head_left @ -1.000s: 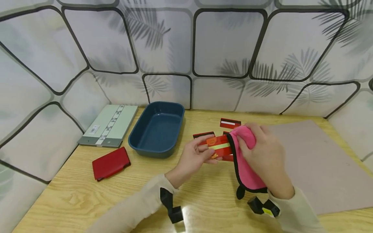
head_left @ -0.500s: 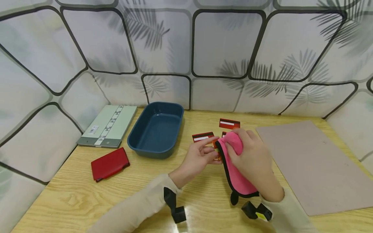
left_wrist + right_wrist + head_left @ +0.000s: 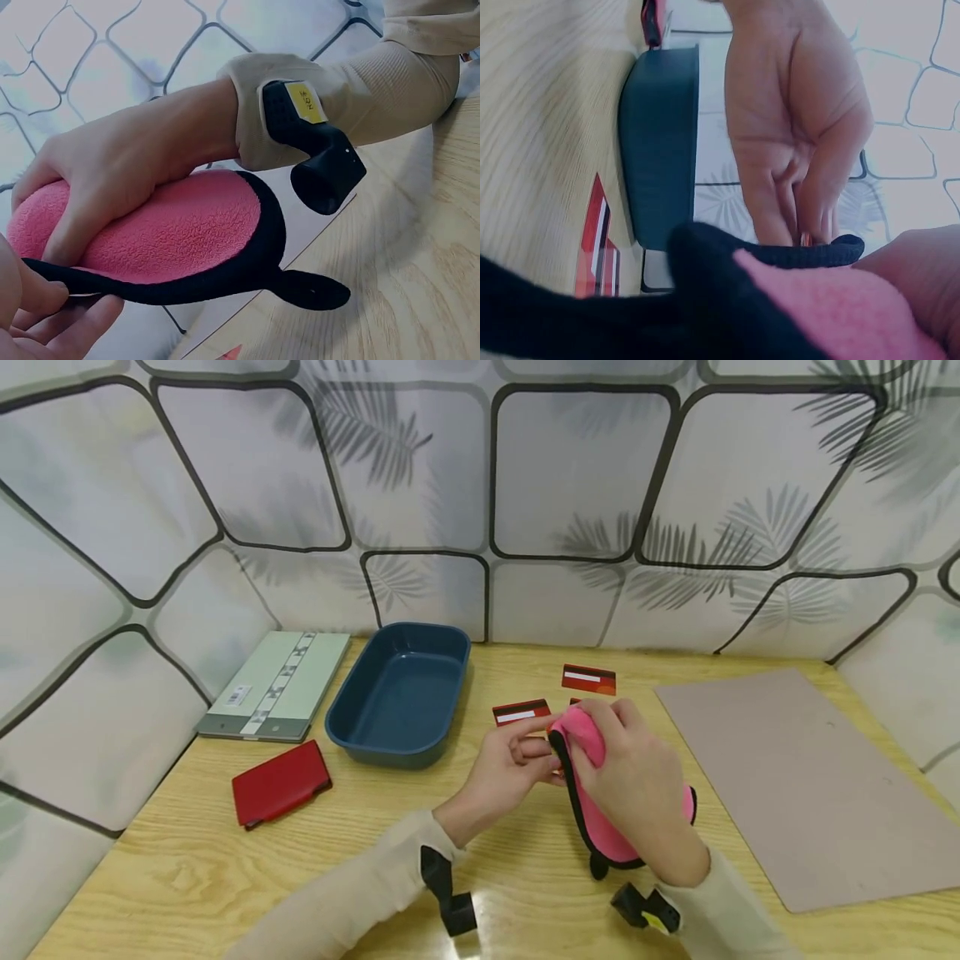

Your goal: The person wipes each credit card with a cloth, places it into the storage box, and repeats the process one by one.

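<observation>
My left hand pinches a red card between thumb and fingers, and only a sliver of it shows. Covering the rest is a pink plush cloth with black edging and a small black loop. My right hand grips this cloth from above, thumb pressed into its folded top, close against the left fingertips. In the left wrist view, the cloth drapes down below the right hand, its black edge right at the left fingers. Behind the hands lie red cards with black stripes, one farther back, another nearer.
A dark blue tray stands left of the hands. A red wallet lies in front of it to the left, and a pale green notebook at the back left. A flat mauve-grey board covers the table's right side.
My right hand has moved left with the pink cloth, which now covers nearly all of the red card. The left hand still holds the card in about the same place.
</observation>
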The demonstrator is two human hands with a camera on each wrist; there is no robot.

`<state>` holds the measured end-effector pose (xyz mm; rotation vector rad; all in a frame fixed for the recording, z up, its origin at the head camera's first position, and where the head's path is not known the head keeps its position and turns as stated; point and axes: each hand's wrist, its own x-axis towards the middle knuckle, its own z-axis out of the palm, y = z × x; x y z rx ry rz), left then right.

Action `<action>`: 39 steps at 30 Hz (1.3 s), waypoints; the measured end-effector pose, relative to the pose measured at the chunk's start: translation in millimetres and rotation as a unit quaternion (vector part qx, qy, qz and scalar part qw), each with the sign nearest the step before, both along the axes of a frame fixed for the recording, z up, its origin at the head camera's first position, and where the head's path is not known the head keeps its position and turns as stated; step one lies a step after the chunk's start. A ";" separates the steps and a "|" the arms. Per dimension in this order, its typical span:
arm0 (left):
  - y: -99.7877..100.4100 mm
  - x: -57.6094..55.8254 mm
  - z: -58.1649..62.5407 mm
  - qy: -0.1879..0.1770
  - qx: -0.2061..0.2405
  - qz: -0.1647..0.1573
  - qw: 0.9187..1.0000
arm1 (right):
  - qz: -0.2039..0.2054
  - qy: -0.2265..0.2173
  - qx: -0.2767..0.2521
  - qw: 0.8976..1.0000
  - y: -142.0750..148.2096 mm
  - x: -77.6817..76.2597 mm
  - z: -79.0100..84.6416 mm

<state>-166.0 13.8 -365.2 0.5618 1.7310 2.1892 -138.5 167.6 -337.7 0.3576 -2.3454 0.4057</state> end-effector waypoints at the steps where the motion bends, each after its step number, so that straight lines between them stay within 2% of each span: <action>1: -0.7 0.1 0.3 -0.003 0.002 0.000 1.000 | -0.003 -0.001 0.001 1.000 0.7 -0.5 0.3; 5: -4.0 -0.3 2.1 -0.012 0.009 -0.001 1.000 | -0.015 -0.002 0.001 1.000 6.2 -4.4 0.3; 13: -8.8 -0.5 4.0 -0.022 0.019 -0.008 1.000 | -0.026 0.024 0.007 0.999 18.2 -11.5 0.5; 22: -8.6 -1.3 2.5 -0.020 0.037 -0.014 0.999 | -0.027 0.058 0.024 0.998 11.4 -6.7 0.7; 26: -7.8 -0.5 -0.5 -0.030 0.037 -0.018 0.999 | -0.024 0.066 0.036 0.997 8.6 -3.5 -1.3; 29: -7.1 1.1 -4.3 -0.031 0.035 -0.021 0.999 | -0.014 0.063 0.048 0.997 5.4 -0.5 -4.0; 32: -5.7 1.8 -7.7 -0.017 0.024 -0.016 0.999 | 0.004 0.054 0.052 0.997 0.3 2.8 -5.1; 36: -4.4 0.1 -9.8 0.003 0.014 -0.014 1.000 | 0.021 0.032 0.040 0.998 -3.6 4.9 -3.8; 39: -5.4 -2.7 -8.9 0.011 0.021 -0.026 0.999 | 0.022 0.017 0.028 0.999 -2.4 3.7 -1.7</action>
